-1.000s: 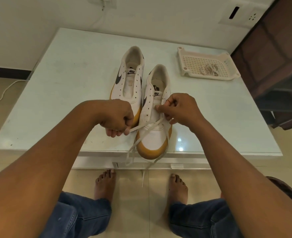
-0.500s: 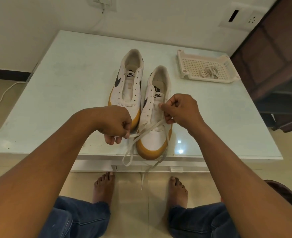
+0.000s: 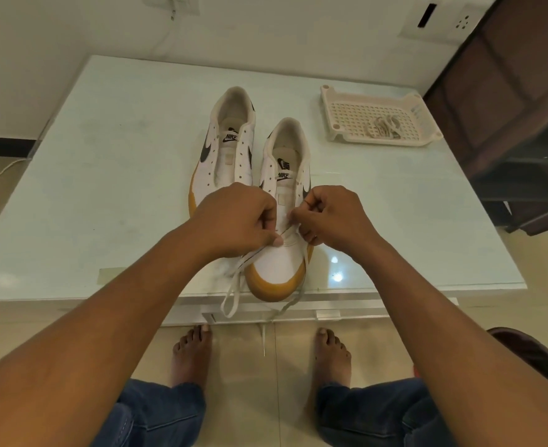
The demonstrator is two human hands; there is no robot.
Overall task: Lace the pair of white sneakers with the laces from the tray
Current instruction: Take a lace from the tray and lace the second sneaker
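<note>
**While both hands pinch the lace, one sneaker lies bare**

Where the glass table [image 3: 105, 188] meets its near edge, the nearer sneaker [image 3: 279, 266] sits with its toe toward the person. It has a white upper, a tan gum sole, a dark swoosh and a NIKE tongue label. The left hand [image 3: 237, 217] and right hand [image 3: 334, 217] meet over its lowest eyelets, fingers curled, each pinching a strand of the flat white lace [image 3: 234, 291]. One loose end loops off the table edge left of the toe, and the other trails over the edge on the right. Just beside it and farther back, the matching unlaced sneaker [image 3: 230, 150] shows open eyelets. Well apart at the far right, a perforated cream tray [image 3: 379, 141] holds the bundled second lace [image 3: 383, 125].
</note>
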